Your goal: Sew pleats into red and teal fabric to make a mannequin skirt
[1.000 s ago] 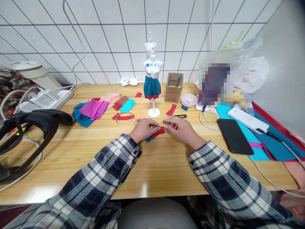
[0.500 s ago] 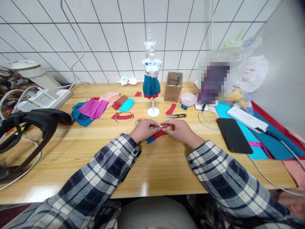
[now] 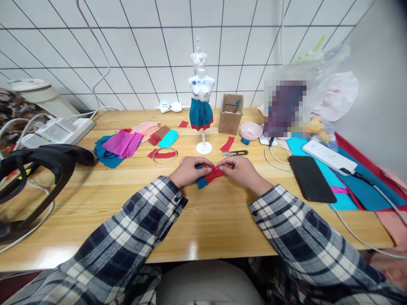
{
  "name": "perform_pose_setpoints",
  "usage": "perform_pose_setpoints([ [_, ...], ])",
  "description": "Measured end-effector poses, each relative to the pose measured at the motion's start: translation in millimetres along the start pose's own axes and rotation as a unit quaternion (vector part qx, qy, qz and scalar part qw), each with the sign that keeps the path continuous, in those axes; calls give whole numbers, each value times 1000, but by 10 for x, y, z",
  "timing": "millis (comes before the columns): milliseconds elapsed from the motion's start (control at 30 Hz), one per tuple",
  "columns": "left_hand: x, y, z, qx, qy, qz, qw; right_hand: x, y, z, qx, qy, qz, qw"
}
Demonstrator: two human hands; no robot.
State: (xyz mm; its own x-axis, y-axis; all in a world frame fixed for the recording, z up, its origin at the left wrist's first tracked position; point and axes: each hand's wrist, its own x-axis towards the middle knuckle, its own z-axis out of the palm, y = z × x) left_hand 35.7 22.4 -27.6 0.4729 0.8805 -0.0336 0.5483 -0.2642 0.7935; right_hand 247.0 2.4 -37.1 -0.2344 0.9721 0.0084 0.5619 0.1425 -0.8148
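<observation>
The right hand (image 3: 240, 170) is now meeting the red cloth (image 3: 215, 174), whereas a second ago its fingers were standing apart from it. The left hand (image 3: 189, 171) is still keeping nearly the same place. This is probably meaning that the cloth is being steadied from both sides, with the close work happening at its far edge.

Taking the red cloth as the middle of a dial, with twelve toward the wall, the left grip is pinching it from nine o'clock, thumb on top, and the right grip is closing on its far corner from about two. The fingertips of both hands are almost meeting. A small pale mark is showing between them; whether it is a needle or thread, I cannot tell.

The teal cloth (image 3: 201, 182) is poking out at eight o'clock, just beside the red and under the left thumb side. Farther off on the bench (image 3: 190, 228), the snips (image 3: 238, 152) are lying near half past one and the dressed mannequin (image 3: 202, 87) is standing close to twelve.
</observation>
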Motion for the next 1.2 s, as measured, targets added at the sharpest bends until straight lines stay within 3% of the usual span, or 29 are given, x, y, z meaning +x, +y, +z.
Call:
perform_pose_setpoints([
  [267, 3, -32, 16, 7, 29, -35, 999, 8, 0, -18, -20, 8, 0, 1000],
  [467, -4, -16, 28, 81, 20, 3, 997, 3, 13, 8, -87, -7, -78, 993],
  [700, -15, -6, 24, 195, 33, 33, 980, 80, 121, 42, -105, 8, -58, 993],
  [833, -34, -23, 1, 252, 50, 52, 965, 100, 155, 3, -43, -11, -40, 998],
  [1000, -21, -63, 7, 236, 46, 41, 970, 82, 158, -85, 57, -42, 2, 997],
  [1200, -13, -68, 4, 224, 42, 43, 973, 88, 162, -12, -67, -7, -55, 996],
])
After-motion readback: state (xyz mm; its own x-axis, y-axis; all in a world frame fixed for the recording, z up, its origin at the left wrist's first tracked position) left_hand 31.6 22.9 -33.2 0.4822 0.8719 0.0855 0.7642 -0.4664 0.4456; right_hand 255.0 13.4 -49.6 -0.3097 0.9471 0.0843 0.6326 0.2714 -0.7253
